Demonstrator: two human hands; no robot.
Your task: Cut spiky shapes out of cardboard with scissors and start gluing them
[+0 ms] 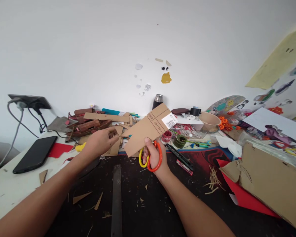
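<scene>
My right hand (160, 161) is closed around scissors (160, 157) with one yellow and one orange-red handle loop; their blades are hidden. The same hand pinches a brown cardboard piece (143, 130) under its thumb. Printed lines and a white barcode label (170, 120) mark the cardboard's upper end. My left hand (101, 141) hovers to the left, apart from that piece, its fingers loosely bent with a gap at the thumb and nothing visible in them. Close below it lies a flat cardboard scrap (114, 146). A metal ruler (116, 197) rests on the dark mat (135, 217).
Behind the left hand are brown model pieces (88, 126). A phone (36, 154) lies at left near a power strip (29, 101). Paint jars (179, 141), a black cutter knife (179, 156), a bowl (209, 121) and a large cardboard sheet (273, 184) are to the right.
</scene>
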